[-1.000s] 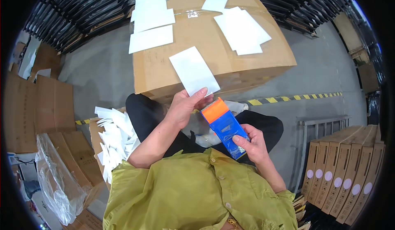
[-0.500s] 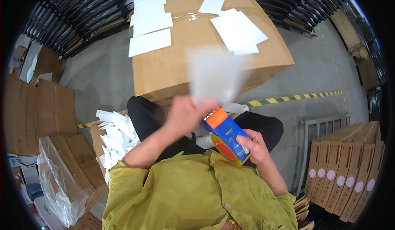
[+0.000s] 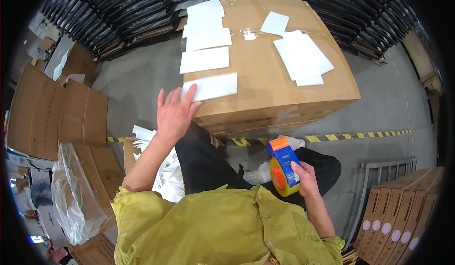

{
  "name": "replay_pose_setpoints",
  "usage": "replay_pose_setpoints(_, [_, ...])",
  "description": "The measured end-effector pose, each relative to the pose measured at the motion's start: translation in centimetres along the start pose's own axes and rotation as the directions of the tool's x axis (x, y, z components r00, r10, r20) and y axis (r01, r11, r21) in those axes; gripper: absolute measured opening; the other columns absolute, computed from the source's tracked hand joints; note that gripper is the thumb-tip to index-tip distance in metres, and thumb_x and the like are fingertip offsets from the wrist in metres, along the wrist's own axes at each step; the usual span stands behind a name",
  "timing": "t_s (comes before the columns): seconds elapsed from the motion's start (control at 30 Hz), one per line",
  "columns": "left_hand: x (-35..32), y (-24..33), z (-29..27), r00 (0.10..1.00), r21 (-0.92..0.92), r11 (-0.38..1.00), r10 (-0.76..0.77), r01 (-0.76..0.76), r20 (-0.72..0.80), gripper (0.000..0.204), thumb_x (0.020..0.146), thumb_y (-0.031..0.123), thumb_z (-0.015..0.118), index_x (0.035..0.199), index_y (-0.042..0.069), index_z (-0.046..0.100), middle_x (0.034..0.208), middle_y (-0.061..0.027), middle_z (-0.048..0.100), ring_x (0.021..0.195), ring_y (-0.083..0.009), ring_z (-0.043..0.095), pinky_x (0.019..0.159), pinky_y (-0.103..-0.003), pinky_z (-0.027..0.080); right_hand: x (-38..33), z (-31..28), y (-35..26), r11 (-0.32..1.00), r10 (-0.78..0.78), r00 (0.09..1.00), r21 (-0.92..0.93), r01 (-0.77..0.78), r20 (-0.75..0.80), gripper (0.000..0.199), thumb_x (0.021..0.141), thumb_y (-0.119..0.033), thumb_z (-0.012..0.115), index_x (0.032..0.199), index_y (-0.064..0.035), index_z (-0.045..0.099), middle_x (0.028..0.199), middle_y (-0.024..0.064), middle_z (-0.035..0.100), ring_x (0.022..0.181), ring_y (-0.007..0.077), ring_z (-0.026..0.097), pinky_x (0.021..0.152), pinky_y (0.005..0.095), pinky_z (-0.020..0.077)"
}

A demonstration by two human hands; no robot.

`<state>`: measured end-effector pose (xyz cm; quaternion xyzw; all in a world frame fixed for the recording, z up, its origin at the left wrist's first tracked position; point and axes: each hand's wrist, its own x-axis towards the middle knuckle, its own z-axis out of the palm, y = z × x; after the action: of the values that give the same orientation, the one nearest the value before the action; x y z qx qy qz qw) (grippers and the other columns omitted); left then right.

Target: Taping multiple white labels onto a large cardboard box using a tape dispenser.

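My left hand [image 3: 174, 114], fingers spread, reaches to the near left corner of a big cardboard box [image 3: 265, 80]. Its fingertips touch a white, flat sheet [image 3: 214, 86] lying along the box's front edge. Beyond that sheet, more white sheets [image 3: 204, 60] form an overlapping column up the left side of the box top. In my right hand [image 3: 307, 177] is a blue and orange tape dispenser [image 3: 286, 157] with a yellowish roll, held above my lap and away from the box.
Left of my leg, an open carton [image 3: 129, 153] holds many loose white pieces [image 3: 169, 174]. Another loose group of white sheets [image 3: 303, 56] lies on the box top's right side. Upright flat cartons [image 3: 391, 217] stand at the lower right; black racks [image 3: 128, 16] line the back.
My left hand has swung left and forward, laying the white sheet on the box's front left edge. My right hand still grips the tape dispenser. The view has shifted.
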<state>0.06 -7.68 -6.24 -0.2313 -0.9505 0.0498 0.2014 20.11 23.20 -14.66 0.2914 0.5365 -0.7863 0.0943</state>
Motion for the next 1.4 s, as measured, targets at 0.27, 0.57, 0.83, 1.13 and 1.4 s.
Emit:
replay_pose_setpoints(0.27, [1.5,0.3,2.9,0.993,-0.074,0.993,-0.083,0.089,0.088,0.04,0.084,0.04,0.047,0.117,0.019,0.049,0.111,-0.0162,0.047,0.108,-0.0292,0.042,0.095,-0.056,0.023,-0.6,0.6,0.3,1.0,0.0,1.0,0.013,-0.001,0.011,0.031,0.077,-0.025,0.065,0.085,0.0037,0.059,0.076,0.0053,0.061,0.063,0.0082,0.055,0.059,0.0214,0.0441])
replay_pose_setpoints(0.57, [3.4,0.2,1.6,0.976,-0.086,0.975,-0.196,0.204,0.096,0.038,0.072,0.041,0.062,0.104,0.021,0.058,0.131,-0.0161,0.029,0.125,-0.0353,0.019,0.094,-0.065,0.013,-0.1,0.2,0.3,1.0,0.003,1.0,0.028,-0.004,0.008,0.033,0.076,-0.026,0.065,0.088,0.0043,0.058,0.077,0.0061,0.061,0.064,0.0089,0.055,0.06,0.0219,0.0445])
replay_pose_setpoints(0.83, [9.5,9.0,-2.7,0.956,-0.494,0.829,0.154,-0.263,-0.251,0.052,0.068,0.023,0.069,0.112,0.005,0.048,0.124,-0.019,0.038,0.114,-0.0382,0.036,0.096,-0.048,0.027,-0.5,-1.4,0.7,0.998,-0.05,0.997,0.024,0.052,-0.058,0.035,0.076,-0.026,0.066,0.088,0.006,0.057,0.076,0.0085,0.061,0.063,0.0111,0.056,0.06,0.0236,0.0457])
replay_pose_setpoints(1.13, [17.3,19.0,3.0,0.928,-0.567,0.79,0.354,-0.232,0.113,0.054,0.077,0.029,0.057,0.122,0.003,0.039,0.125,-0.0204,0.039,0.119,-0.0347,0.033,0.097,-0.043,0.029,-3.0,-1.6,1.5,0.995,-0.05,0.989,0.08,0.061,-0.137,0.038,0.074,-0.026,0.068,0.089,0.0063,0.057,0.077,0.0083,0.061,0.064,0.0112,0.056,0.06,0.0234,0.0454])
replay_pose_setpoints(1.4, [13.7,14.0,-2.0,0.867,-0.322,0.839,0.303,-0.439,-0.395,0.046,0.069,-0.004,0.045,0.115,0.0,0.045,0.12,-0.0198,0.045,0.115,-0.0322,0.04,0.097,-0.042,0.03,-3.4,-2.4,0.6,0.994,-0.081,0.987,0.062,0.09,-0.142,0.038,0.073,-0.027,0.069,0.089,0.0061,0.058,0.078,0.0078,0.061,0.066,0.0107,0.057,0.062,0.0244,0.0462])
